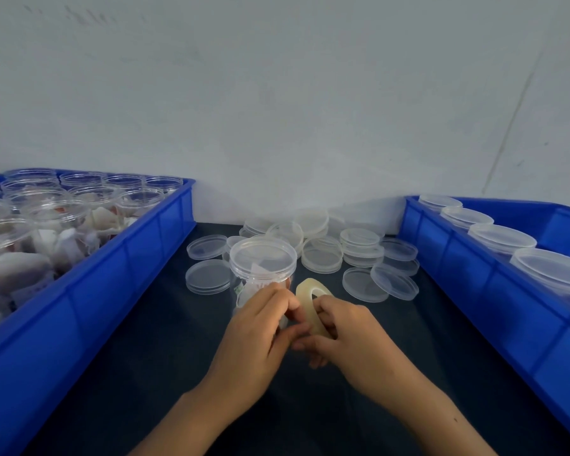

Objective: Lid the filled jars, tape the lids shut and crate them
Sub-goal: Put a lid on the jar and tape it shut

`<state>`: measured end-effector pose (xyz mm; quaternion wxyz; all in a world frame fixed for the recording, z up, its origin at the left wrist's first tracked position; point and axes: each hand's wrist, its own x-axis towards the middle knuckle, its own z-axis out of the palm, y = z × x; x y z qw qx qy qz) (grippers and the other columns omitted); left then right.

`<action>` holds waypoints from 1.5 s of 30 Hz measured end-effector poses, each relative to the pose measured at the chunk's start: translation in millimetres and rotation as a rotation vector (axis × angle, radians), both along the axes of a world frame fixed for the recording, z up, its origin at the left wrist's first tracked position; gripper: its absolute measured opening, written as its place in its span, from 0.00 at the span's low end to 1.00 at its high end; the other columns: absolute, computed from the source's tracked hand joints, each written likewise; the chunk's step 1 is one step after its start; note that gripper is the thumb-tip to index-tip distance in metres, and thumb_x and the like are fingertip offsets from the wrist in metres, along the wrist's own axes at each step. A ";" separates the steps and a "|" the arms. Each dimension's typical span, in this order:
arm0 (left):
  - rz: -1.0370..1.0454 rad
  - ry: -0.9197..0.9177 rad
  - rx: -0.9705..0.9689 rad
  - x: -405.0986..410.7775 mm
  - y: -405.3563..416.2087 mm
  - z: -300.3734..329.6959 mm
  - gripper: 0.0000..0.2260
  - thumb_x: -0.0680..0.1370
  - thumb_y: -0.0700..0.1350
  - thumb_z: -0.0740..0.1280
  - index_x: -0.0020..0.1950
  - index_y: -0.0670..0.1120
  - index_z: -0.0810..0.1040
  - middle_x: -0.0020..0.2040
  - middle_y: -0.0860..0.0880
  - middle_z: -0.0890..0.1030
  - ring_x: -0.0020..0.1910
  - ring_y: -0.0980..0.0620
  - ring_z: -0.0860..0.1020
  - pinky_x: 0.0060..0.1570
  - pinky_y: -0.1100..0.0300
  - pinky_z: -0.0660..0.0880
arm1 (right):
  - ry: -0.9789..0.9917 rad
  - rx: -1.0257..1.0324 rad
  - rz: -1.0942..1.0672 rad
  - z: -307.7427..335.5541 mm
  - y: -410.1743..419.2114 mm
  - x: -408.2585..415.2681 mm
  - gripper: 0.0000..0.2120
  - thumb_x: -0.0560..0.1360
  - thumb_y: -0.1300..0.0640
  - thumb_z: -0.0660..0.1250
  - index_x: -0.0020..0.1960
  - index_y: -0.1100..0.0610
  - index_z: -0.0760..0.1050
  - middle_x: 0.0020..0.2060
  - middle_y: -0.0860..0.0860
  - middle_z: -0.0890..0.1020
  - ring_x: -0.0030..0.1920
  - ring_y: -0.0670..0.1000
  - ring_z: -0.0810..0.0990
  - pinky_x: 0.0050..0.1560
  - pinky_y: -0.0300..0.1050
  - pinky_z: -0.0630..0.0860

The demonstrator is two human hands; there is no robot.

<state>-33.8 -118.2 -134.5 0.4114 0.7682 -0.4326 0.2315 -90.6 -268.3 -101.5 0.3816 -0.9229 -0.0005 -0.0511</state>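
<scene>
Two bare forearms enter from the bottom edge and meet over a dark, matte, slightly wrinkled cloth-like table surface [139,373]. Behind it, a plain pale grey-white wall [277,93] with faint scuffs and a thin diagonal line on the right.

Far left: blue moulded plastic crate [119,278], ribbed side walls, packed with clear round jars [63,225] without lids, filled with white paper sachets; some red print shows.

Left hand [257,327]: fingers curled, fingertips pinching at the roll's near edge, just beside the right-hand fingers. Can't tell if a tape end is held between them. The back of this hand covers the lower front of the lidded jar [262,268], a clear cylindrical plastic jar standing upright on the table with a clear flat lid seated on top and sachets visible inside. Whether the hand touches the jar can't be told.

Tape roll [305,291]: yellowish translucent ring, held on edge just right of the jar, tilted.

Right hand [346,334]: fingers curled round the lower part of the roll, gripping it, thumb over the rim.

Behind the hands, by the wall: loose lids [323,255], clear shallow round discs with raised rims, some stacked, some leaning, some flat.

Far right: second blue crate [474,291], same ribbed plastic, holding a row of sealed jars [500,238] with clear lids on.
</scene>
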 end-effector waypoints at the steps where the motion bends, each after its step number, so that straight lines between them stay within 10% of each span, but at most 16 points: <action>1: 0.000 0.022 -0.011 -0.5 0.2 -0.3 0.04 0.76 0.43 0.69 0.44 0.46 0.74 0.42 0.57 0.75 0.41 0.58 0.74 0.40 0.66 0.72 | 0.002 0.007 0.012 -0.4 -0.2 -0.3 0.13 0.73 0.53 0.72 0.49 0.60 0.73 0.38 0.54 0.83 0.35 0.49 0.84 0.43 0.53 0.81; 8: 0.062 0.092 -0.061 2.1 4.7 0.9 0.08 0.77 0.37 0.69 0.44 0.46 0.72 0.39 0.55 0.76 0.39 0.53 0.76 0.37 0.57 0.73 | 0.146 0.104 0.164 2.3 -10.4 -4.5 0.29 0.70 0.29 0.57 0.43 0.56 0.75 0.25 0.43 0.73 0.27 0.43 0.72 0.34 0.42 0.73; 14: 0.039 0.130 -0.082 -2.6 3.2 4.2 0.07 0.78 0.38 0.66 0.44 0.47 0.71 0.40 0.53 0.77 0.40 0.52 0.77 0.40 0.55 0.74 | 0.039 -0.085 0.085 6.5 -15.0 -5.3 0.27 0.73 0.31 0.50 0.34 0.54 0.65 0.30 0.48 0.70 0.33 0.48 0.68 0.42 0.54 0.71; 23: 0.112 0.046 -0.137 -1.9 2.1 9.1 0.04 0.76 0.43 0.69 0.43 0.47 0.75 0.38 0.57 0.77 0.40 0.56 0.77 0.39 0.66 0.74 | -0.098 -0.290 0.007 4.9 -22.1 -4.4 0.12 0.82 0.46 0.53 0.63 0.34 0.58 0.35 0.47 0.75 0.36 0.48 0.76 0.41 0.45 0.74; 27: 0.137 -0.051 -0.074 0.6 9.5 11.2 0.06 0.74 0.47 0.70 0.42 0.46 0.77 0.39 0.57 0.78 0.38 0.58 0.78 0.38 0.65 0.75 | -0.134 -0.349 -0.008 2.6 -20.1 -1.4 0.11 0.82 0.51 0.55 0.55 0.38 0.73 0.47 0.41 0.77 0.47 0.44 0.77 0.50 0.45 0.76; 35: 0.291 -0.310 -0.137 3.5 8.7 13.8 0.11 0.74 0.53 0.67 0.41 0.46 0.80 0.41 0.56 0.79 0.40 0.58 0.76 0.40 0.66 0.72 | -0.340 -0.469 -0.193 -0.5 -5.1 1.9 0.12 0.79 0.42 0.54 0.46 0.45 0.74 0.38 0.44 0.70 0.37 0.46 0.71 0.35 0.39 0.70; 40: 0.310 0.038 -0.448 18.4 13.6 9.8 0.39 0.65 0.62 0.76 0.67 0.46 0.64 0.63 0.51 0.69 0.59 0.55 0.73 0.54 0.68 0.70 | -0.433 -0.606 -0.266 7.1 0.2 5.3 0.15 0.80 0.42 0.53 0.48 0.47 0.75 0.40 0.45 0.71 0.35 0.46 0.72 0.34 0.44 0.73; 45: 0.065 0.546 -0.381 35.3 7.3 1.8 0.48 0.56 0.58 0.77 0.68 0.64 0.51 0.64 0.60 0.68 0.65 0.62 0.70 0.55 0.79 0.65 | -0.347 -0.674 -0.252 9.7 -2.4 3.3 0.18 0.79 0.39 0.47 0.52 0.43 0.74 0.43 0.44 0.70 0.39 0.45 0.73 0.34 0.36 0.69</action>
